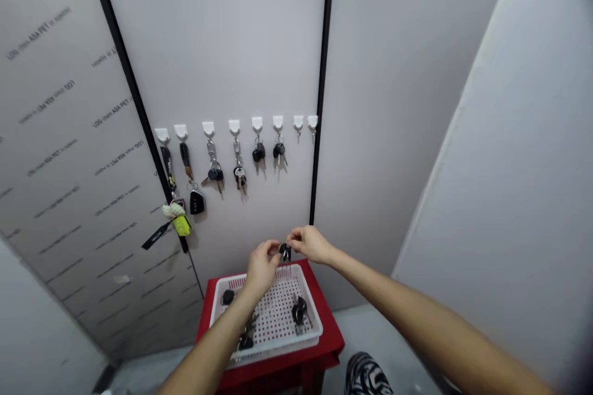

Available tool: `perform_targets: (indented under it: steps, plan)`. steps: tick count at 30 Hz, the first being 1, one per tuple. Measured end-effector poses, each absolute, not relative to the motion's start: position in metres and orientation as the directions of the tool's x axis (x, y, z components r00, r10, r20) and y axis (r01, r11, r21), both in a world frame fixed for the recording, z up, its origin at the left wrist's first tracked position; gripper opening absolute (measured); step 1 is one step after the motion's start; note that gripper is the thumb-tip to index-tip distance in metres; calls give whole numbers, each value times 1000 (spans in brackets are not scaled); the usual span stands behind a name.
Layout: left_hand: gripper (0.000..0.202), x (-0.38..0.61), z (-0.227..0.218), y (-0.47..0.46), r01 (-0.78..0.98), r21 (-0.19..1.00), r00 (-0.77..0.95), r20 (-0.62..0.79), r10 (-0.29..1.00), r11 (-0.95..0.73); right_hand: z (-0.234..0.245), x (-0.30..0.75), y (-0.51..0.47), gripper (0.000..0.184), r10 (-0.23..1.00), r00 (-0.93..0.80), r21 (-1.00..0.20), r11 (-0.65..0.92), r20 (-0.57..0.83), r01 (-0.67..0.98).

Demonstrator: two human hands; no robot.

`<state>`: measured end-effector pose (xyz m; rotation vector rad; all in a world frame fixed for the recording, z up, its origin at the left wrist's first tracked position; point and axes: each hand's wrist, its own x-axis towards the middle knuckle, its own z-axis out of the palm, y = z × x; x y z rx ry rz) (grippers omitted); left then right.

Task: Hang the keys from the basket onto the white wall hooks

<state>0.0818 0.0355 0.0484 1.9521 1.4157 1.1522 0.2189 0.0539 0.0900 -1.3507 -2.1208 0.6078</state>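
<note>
A small bunch of keys (285,253) with black heads hangs between my hands, above the far rim of a white perforated basket (303,284). My right hand (311,244) pinches it at the top. My left hand (263,266) has its fingers curled against the bunch's left side. In the basket, more keys (299,310) lie at the right. A round black piece (228,297) sits at the back left, and other dark keys (246,339) lie near the front, partly hidden by my left forearm.
White hooks (234,128) line the wall panel. Several carry keys, among them a black car key (197,202) and a yellow-green tag (182,225). The two rightmost hooks (298,123) bear only small metal clips. A red stool (331,336) supports the basket; a patterned trouser leg (365,375) shows below.
</note>
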Motion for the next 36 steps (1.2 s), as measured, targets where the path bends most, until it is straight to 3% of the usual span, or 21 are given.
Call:
perform_targets:
  steps: [7,14,20,26,30,33,36]
  plan:
    - [29,108,134,59,571,599,164,587,793,-562,170,237,85,17,900,-117,-692,401,421,600]
    - [36,129,217,86,706,455,162,643,749,-543,243,247,123,13,812,67,-684,440,579,582]
    - [35,139,247,101,749,433,137,640,756,-502,271,246,149,13,727,175,-616,398,664,680]
    - [36,137,239,104,774,430,132,608,783,-465,273,240,156,18,733,190,-562,302,653,770]
    - [37,127,215,91,733,482,171,552,816,-480,261,243,142,26,677,141,-477,341,723,810]
    - [36,113,174,77,688,559,210,457,864,-462,227,246,123,30,627,95,-402,369,773,838]
    - [34,97,110,61,678,632,231,303,925,-376,168,243,95,31,742,-126,-322,429,658,844]
